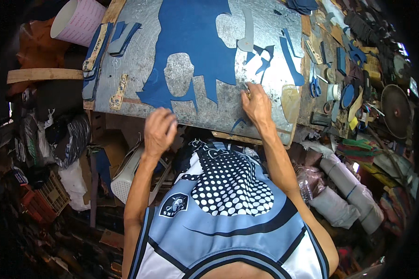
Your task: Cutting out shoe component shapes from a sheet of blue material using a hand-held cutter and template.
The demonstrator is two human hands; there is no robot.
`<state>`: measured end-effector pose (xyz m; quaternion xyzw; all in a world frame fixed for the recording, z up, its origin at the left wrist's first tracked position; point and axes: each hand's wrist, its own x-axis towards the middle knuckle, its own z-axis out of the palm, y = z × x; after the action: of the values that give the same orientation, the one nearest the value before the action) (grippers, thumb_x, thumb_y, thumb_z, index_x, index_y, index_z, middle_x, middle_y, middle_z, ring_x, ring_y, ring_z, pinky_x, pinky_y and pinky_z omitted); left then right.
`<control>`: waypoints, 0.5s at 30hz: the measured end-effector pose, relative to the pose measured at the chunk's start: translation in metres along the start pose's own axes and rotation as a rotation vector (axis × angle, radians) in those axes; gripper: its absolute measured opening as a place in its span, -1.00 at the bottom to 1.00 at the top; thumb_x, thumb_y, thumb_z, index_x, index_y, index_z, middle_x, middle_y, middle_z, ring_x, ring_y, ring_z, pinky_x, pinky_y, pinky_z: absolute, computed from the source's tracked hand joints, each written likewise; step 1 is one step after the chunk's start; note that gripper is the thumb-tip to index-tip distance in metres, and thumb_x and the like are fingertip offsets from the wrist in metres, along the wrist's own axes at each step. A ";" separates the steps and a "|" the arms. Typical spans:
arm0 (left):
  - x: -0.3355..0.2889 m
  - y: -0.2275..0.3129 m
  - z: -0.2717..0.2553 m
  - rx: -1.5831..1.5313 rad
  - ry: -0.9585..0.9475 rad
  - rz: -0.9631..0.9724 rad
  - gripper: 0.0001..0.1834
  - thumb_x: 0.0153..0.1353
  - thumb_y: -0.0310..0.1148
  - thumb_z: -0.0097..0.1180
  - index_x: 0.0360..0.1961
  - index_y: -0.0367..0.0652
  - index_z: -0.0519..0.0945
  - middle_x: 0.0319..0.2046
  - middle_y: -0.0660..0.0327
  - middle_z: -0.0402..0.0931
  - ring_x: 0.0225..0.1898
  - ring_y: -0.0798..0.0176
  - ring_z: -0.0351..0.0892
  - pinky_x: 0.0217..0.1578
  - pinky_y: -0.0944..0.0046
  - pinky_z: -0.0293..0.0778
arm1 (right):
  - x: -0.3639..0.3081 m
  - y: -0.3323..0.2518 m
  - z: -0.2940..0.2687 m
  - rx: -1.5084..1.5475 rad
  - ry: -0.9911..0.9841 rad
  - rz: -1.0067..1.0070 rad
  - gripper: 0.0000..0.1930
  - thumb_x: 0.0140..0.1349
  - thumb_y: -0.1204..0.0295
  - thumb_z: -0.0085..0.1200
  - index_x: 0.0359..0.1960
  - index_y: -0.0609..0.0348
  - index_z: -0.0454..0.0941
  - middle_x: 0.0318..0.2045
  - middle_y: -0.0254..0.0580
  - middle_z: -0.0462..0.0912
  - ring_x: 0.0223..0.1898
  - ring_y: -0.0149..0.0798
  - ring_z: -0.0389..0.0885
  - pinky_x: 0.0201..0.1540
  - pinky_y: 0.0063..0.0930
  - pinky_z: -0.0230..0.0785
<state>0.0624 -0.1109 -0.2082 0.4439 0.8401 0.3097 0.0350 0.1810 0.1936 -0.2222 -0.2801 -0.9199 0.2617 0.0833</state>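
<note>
A large sheet of blue leather (193, 42) lies on the scratched metal tabletop (139, 69), with a rounded hole and ragged cut-outs along its near edge. My right hand (257, 106) is closed round a small, thin tool (246, 89), perhaps a cutting knife, mostly hidden by the fingers. It is over the metal just right of the sheet's near edge. My left hand (160, 132), smeared by motion, is at the table's front edge, below the sheet's lower left corner. How its fingers are held is unclear. Between the hands, a small blue scrap (238, 123) lies near the front edge.
Patterns (118, 93) and stacked blue strips (122, 39) lie at left. A grey pattern (247, 32), blue offcuts (264, 58) and a long blue piece (292, 63) lie at right. Beyond are blue-handled scissors (314, 86) and a tape roll (333, 92). A white chair (125, 179) stands below.
</note>
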 end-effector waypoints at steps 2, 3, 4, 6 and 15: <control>0.013 -0.020 -0.008 0.086 0.082 -0.057 -0.70 0.14 -0.40 0.21 -0.11 -0.32 0.59 0.00 -0.08 0.52 0.10 -0.12 0.47 0.11 -0.06 0.35 | 0.012 -0.016 0.010 -0.027 0.020 0.000 -0.63 0.24 0.35 0.12 0.03 0.29 0.53 -0.19 0.18 0.61 -0.24 0.21 0.65 -0.18 -0.01 0.51; 0.017 -0.034 -0.007 0.255 0.157 -0.131 -0.62 0.17 -0.36 0.20 -0.01 -0.32 0.54 0.02 -0.12 0.50 0.10 -0.15 0.46 0.12 -0.08 0.34 | 0.018 -0.023 0.014 -0.041 0.028 -0.005 -0.61 0.24 0.35 0.12 0.05 0.31 0.51 -0.19 0.20 0.60 -0.23 0.21 0.65 -0.17 -0.01 0.52; 0.021 -0.046 -0.006 0.423 0.231 -0.206 -0.53 0.21 -0.31 0.19 0.10 -0.33 0.50 0.05 -0.15 0.49 0.10 -0.19 0.45 0.12 -0.10 0.32 | 0.022 -0.030 0.016 -0.045 -0.001 -0.014 -0.59 0.23 0.36 0.12 0.05 0.35 0.50 -0.20 0.24 0.60 -0.22 0.23 0.64 -0.16 0.01 0.52; 0.027 -0.068 -0.004 0.346 0.216 -0.247 -0.48 0.24 -0.27 0.17 0.17 -0.31 0.45 0.05 -0.18 0.49 0.10 -0.20 0.44 0.13 -0.11 0.30 | 0.029 -0.037 0.024 -0.045 0.009 -0.015 -0.58 0.22 0.36 0.12 0.07 0.37 0.49 -0.19 0.26 0.60 -0.20 0.24 0.64 -0.14 0.02 0.51; 0.051 -0.101 -0.013 -0.171 0.148 -0.528 -0.53 0.22 -0.33 0.15 0.17 -0.21 0.51 -0.19 -0.01 0.66 -0.18 0.04 0.64 -0.11 0.12 0.51 | 0.048 -0.011 0.045 0.414 -0.023 0.490 -0.71 0.16 0.39 0.21 -0.10 0.23 0.59 -0.56 -0.16 0.62 -0.58 -0.29 0.56 -0.48 -0.38 0.41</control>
<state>-0.0464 -0.1202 -0.2423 0.1816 0.8976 0.3913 0.0903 0.1222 0.1931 -0.2542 -0.4672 -0.7533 0.4586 0.0624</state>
